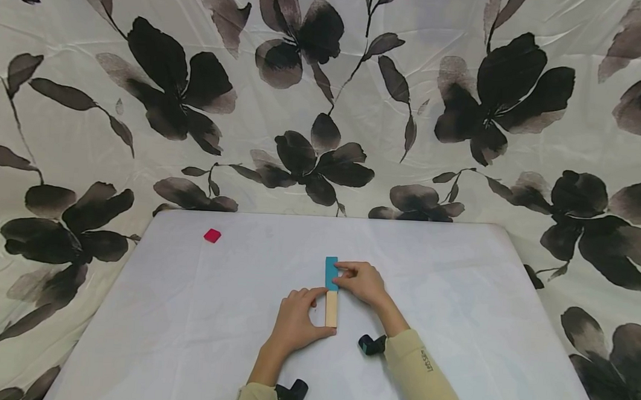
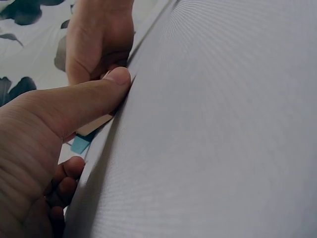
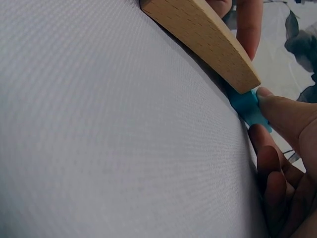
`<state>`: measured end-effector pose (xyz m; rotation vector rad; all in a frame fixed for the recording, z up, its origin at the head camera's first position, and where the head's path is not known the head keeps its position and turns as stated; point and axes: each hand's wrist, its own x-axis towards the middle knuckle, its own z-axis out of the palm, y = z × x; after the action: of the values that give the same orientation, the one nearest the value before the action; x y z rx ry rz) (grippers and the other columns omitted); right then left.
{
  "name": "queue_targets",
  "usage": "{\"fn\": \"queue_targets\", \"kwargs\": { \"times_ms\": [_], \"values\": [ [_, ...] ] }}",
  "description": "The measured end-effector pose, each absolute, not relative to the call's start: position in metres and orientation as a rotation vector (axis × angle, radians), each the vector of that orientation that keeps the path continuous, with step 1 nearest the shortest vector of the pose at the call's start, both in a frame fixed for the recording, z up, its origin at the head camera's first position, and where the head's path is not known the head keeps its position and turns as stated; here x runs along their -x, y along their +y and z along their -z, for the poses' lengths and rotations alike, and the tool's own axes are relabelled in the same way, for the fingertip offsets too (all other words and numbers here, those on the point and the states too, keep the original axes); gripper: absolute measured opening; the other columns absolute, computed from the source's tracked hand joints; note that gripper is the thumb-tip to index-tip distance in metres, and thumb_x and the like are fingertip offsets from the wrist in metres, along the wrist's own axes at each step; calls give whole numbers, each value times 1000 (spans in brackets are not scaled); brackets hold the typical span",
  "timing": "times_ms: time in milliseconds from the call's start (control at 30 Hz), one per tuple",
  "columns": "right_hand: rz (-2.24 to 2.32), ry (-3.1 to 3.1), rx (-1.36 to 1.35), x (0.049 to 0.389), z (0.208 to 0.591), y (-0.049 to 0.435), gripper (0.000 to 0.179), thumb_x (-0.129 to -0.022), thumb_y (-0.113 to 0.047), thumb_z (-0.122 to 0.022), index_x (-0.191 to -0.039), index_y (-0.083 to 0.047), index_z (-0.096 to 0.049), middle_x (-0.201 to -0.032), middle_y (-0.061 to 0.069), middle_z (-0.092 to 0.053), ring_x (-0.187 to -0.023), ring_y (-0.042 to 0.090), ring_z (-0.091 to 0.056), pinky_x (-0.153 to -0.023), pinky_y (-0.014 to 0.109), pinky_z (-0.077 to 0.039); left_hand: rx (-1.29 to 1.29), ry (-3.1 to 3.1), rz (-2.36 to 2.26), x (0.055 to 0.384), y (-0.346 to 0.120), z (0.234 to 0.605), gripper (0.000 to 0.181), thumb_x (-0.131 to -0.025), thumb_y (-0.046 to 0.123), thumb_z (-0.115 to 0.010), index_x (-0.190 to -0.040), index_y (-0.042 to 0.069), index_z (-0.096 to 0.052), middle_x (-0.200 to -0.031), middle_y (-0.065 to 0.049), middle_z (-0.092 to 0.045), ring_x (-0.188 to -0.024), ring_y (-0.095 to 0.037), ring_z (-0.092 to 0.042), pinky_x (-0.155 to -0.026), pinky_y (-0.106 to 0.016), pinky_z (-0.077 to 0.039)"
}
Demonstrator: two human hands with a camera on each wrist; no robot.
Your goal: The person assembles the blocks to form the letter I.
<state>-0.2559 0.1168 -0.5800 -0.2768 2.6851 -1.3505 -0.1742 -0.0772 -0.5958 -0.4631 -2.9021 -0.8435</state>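
A plain wooden block [image 1: 331,309] and a blue block [image 1: 330,273] lie end to end in one line on the white table, the blue one farther from me. My left hand [image 1: 296,319] holds the wooden block lengthwise, thumb at its near end and index finger by its far end, close to the joint. With thumb and index finger, my right hand [image 1: 365,282] grips the blue block from the right. The right wrist view shows the wooden block's long side [image 3: 203,42] meeting the blue block [image 3: 250,109]; the left thumb partly hides both in the left wrist view.
A small red block [image 1: 212,235] lies at the far left of the table [image 1: 447,273]. Behind the table hangs a white cloth [image 1: 400,131] with dark flowers. Black wrist devices [image 1: 292,393] stick out by both sleeves.
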Motion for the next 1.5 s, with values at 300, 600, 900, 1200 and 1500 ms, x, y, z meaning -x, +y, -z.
{"fn": "queue_targets", "kwargs": {
  "times_ms": [300, 600, 900, 1200, 1500],
  "values": [
    [1315, 2707, 270, 256, 581, 116, 39, -82, -33, -79, -118, -22, -72, -71, -12, -63, -65, 11, -55, -66, 32, -42, 466, -2887, 854, 173, -78, 594, 83, -61, 61, -84, -131, 24, -58, -82, 12, -45, -77, -11, -40, -69, -34, -33],
    [1324, 2713, 254, 256, 581, 115, 38, -81, -31, -79, -117, -22, -72, -70, -12, -63, -65, 11, -54, -66, 32, -41, 422, -2882, 901, 173, -77, 593, 82, -58, 60, -86, -124, 16, -61, -82, 12, -46, -77, -11, -41, -69, -33, -33],
    [1324, 2701, 251, 254, 581, 116, 38, -81, -32, -79, -118, -21, -72, -70, -11, -64, -65, 11, -55, -66, 32, -41, 409, -2898, 902, 172, -76, 592, 75, -58, 60, -86, -117, 17, -64, -82, 11, -47, -78, -11, -41, -69, -33, -33],
    [1334, 2710, 253, 253, 580, 116, 37, -81, -31, -79, -117, -21, -73, -71, -12, -63, -66, 10, -54, -67, 32, -42, 405, -2907, 892, 172, -75, 590, 76, -58, 60, -86, -118, 17, -64, -82, 11, -48, -79, -11, -41, -69, -33, -33],
    [1296, 2726, 272, 255, 580, 116, 39, -82, -33, -78, -118, -22, -72, -70, -12, -63, -65, 11, -53, -65, 32, -41, 405, -2906, 895, 172, -75, 589, 77, -58, 60, -86, -118, 17, -64, -82, 10, -48, -79, -12, -41, -69, -33, -33]
  ]
}}
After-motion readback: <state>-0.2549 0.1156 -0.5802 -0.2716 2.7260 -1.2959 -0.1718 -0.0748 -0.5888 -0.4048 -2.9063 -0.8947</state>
